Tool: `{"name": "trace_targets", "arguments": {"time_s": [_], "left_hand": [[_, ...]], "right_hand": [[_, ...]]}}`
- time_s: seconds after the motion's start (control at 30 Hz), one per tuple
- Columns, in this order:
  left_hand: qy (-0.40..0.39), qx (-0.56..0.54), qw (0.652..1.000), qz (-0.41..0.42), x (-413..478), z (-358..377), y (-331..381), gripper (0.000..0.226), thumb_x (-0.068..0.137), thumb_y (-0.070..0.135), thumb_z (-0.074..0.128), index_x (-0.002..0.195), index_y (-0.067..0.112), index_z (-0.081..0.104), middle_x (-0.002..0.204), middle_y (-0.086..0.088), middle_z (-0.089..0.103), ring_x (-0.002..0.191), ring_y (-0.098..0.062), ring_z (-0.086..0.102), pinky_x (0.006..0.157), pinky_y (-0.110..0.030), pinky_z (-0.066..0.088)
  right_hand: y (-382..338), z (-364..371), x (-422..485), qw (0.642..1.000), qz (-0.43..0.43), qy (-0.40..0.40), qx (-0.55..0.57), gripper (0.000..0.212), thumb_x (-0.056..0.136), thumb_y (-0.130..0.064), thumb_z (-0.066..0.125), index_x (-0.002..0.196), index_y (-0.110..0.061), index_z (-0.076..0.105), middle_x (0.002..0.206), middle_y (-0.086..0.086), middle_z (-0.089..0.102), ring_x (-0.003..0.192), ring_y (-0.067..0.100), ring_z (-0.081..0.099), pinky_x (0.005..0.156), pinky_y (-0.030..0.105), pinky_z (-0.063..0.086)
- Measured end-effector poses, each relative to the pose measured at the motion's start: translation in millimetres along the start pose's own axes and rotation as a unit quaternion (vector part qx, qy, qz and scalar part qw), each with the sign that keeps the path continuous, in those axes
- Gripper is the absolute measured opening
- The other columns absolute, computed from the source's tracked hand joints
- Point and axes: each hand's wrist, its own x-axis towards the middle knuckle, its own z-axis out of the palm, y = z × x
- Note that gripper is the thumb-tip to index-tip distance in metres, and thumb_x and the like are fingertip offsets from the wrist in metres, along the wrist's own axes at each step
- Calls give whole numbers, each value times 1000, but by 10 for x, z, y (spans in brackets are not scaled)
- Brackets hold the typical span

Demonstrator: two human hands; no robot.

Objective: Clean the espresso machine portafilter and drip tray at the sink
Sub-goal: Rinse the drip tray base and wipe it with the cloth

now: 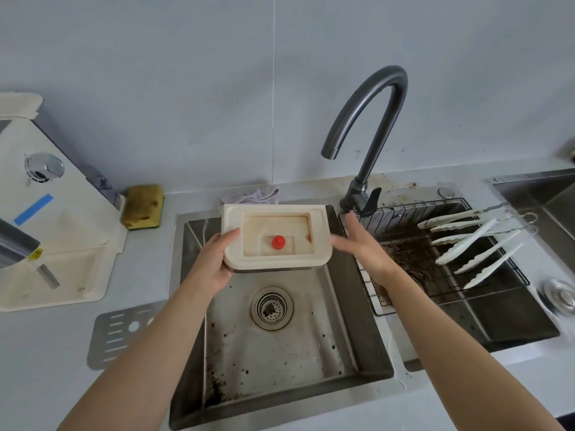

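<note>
Broadly, the steel sink (pixel 193 275) filled the middle of the counter, its floor speckled with dark grounds around the drain strainer (pixel 272 307). To its left stood the cream espresso machine (pixel 56 219), and behind its right corner rose the dark curved faucet (pixel 385 98). A wire rack (pixel 373 293) over the neighbouring basin carried white tongs (pixel 476 247).

The cream drip tray (pixel 273 209), stained brown inside, was held level above the far end of the sink. The left hand (pixel 214 262) gripped its left edge, thumb over the rim and fingers out of sight beneath. The right hand (pixel 364 247) was spread, fingers straight, just beside the tray's right edge; blur hid whether it touched.

A slotted metal grate (pixel 115 334) lay on the counter left of the sink, with a yellow sponge (pixel 143 206) nearer the wall. A small red float (pixel 278 242) sat in the tray.
</note>
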Motion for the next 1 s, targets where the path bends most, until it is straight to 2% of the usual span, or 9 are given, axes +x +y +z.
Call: {"name": "trace_targets", "arguments": {"time_s": [0.17, 0.27, 0.33, 0.4, 0.47, 0.6, 0.8, 0.9, 1.0], "left_hand": [[0, -12, 1000, 13, 88, 92, -7, 18, 87, 13, 55, 106, 13, 56, 100, -5, 66, 88, -20, 63, 81, -37, 51], [-2, -22, 1000, 17, 118, 181, -9, 13, 89, 13, 53, 102, 15, 56, 100, -6, 65, 89, -21, 62, 86, -39, 48], [-4, -24, 1000, 18, 132, 231, -8, 12, 89, 12, 52, 99, 16, 56, 100, -6, 65, 90, -22, 62, 90, -41, 45], [-6, -25, 999, 21, 142, 269, -8, 10, 89, 12, 52, 97, 17, 57, 98, -5, 66, 90, -22, 62, 89, -42, 45], [-4, -26, 999, 24, 159, 296, -13, 10, 89, 12, 52, 95, 17, 57, 90, -3, 69, 86, -21, 63, 85, -40, 47], [-5, -28, 999, 21, 203, 338, -30, 10, 89, 11, 51, 94, 18, 58, 79, 1, 73, 81, -19, 64, 82, -40, 48], [-2, -28, 999, 17, 259, 373, -73, 10, 89, 11, 52, 95, 17, 56, 90, -3, 68, 80, -19, 65, 79, -38, 50], [-6, -22, 1000, 15, 262, 384, -96, 12, 89, 12, 52, 99, 17, 56, 92, -3, 67, 81, -20, 64, 74, -37, 51], [-2, -24, 1000, 12, 245, 379, -122, 12, 89, 13, 52, 100, 17, 55, 96, -4, 65, 84, -21, 62, 77, -39, 49]], "right_hand": [[-114, -362, 317, 920, 137, 159, 331, 78, 89, -44, 51, 148, -10, 13, 151, 22, 21, 139, 33, 24, 113, 40, 24], [-185, -513, 475, 875, 179, 160, 421, 72, 87, -45, 54, 141, -5, 28, 124, 15, 49, 114, 25, 51, 80, 29, 52], [-217, -563, 604, 855, 186, 165, 456, 60, 87, -45, 54, 132, -8, 44, 102, 8, 58, 87, 17, 58, 66, 26, 51], [-211, -609, 742, 839, 182, 170, 484, 49, 87, -43, 54, 123, -9, 51, 103, 7, 61, 84, 17, 64, 81, 26, 53], [-183, -655, 860, 831, 179, 169, 499, 36, 88, -39, 54, 108, -9, 55, 95, 7, 61, 72, 15, 67, 81, 23, 55], [-144, -713, 1048, 808, 203, 176, 524, 30, 92, -32, 50, 96, -2, 55, 91, 6, 63, 82, 16, 64, 97, 24, 47], [-129, -795, 1126, 851, 276, 185, 407, 6, 88, -12, 39, 90, -7, 40, 112, 10, 41, 105, 25, 42, 97, 33, 35], [-112, -812, 1114, 846, 270, 184, 422, 1, 87, -8, 39, 87, -8, 40, 116, 10, 42, 107, 25, 47, 98, 34, 34], [-78, -813, 1105, 829, 250, 181, 467, 18, 85, -3, 39, 102, -9, 41, 118, 9, 50, 114, 23, 54, 105, 34, 37]]}}
